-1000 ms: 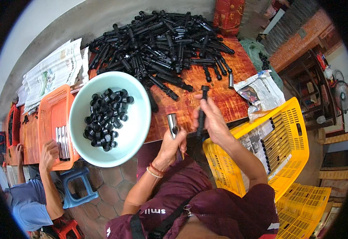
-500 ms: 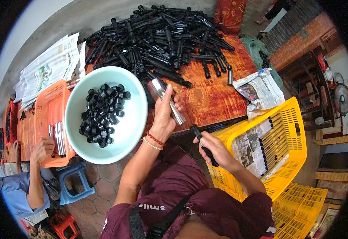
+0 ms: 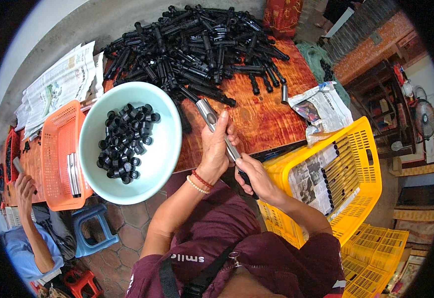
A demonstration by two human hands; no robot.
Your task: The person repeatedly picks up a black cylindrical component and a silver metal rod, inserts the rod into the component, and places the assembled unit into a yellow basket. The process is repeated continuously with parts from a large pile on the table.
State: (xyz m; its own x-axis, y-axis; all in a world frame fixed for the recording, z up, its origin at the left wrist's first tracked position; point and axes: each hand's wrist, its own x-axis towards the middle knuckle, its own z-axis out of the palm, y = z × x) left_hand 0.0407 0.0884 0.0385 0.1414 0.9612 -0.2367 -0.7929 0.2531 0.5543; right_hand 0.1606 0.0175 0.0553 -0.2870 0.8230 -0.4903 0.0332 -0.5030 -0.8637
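My left hand (image 3: pixel 216 149) is wrapped round a shiny metal tube (image 3: pixel 207 112), which slants up and left with a slot-like opening near its upper end. At the tube's lower end, my right hand (image 3: pixel 257 175) grips a black plastic rod (image 3: pixel 244 177). The rod lines up with the tube and meets its end; how deep it sits inside is hidden by my fingers. Left of my hands stands a pale blue basin (image 3: pixel 171 134) with many short black caps (image 3: pixel 127 141) in it. A heap of black plastic rods (image 3: pixel 197 54) lies beyond my hands.
A yellow crate (image 3: pixel 371 186) at my right holds a row of black-ended tubes on newspaper. An orange basket (image 3: pixel 60 141) with metal tubes stands left of the basin, near a co-worker's hand (image 3: pixel 24 187). A single metal tube (image 3: pixel 284 94) stands on the red-brown table (image 3: pixel 271 124).
My right hand has moved up and left, bringing the black rod against the tube's lower end. The co-worker's hand has left the orange basket and moved left, holding a tube.
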